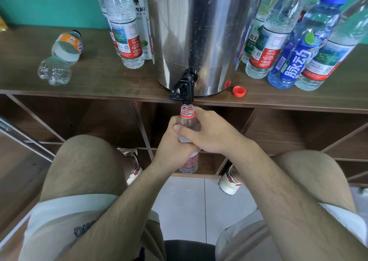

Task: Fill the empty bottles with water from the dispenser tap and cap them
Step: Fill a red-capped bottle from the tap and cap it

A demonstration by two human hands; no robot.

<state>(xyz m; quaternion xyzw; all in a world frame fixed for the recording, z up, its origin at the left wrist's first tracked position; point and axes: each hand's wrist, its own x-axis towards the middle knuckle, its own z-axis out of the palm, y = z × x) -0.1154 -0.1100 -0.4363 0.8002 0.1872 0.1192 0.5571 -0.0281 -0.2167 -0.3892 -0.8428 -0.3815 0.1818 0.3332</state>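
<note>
Both hands clamp one clear bottle [187, 115], pressed against each other. The left hand [170, 141] curls round its body from the left, and the right hand [212, 134] wraps over it from the right. The bottle's open neck, ringed in red, stands just above the hands, right under the black tap [184, 87] of the steel dispenser [199, 31]. A red cap [239, 91] lies on the wooden shelf [99, 77] up and right of the right hand. An orange-labelled bottle [63, 55] lies on its side, far up and left of the left hand.

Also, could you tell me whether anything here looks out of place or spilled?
An orange-labelled bottle lies on its side on the shelf, unlike the upright ones; droplets spot the floor tiles.
</note>
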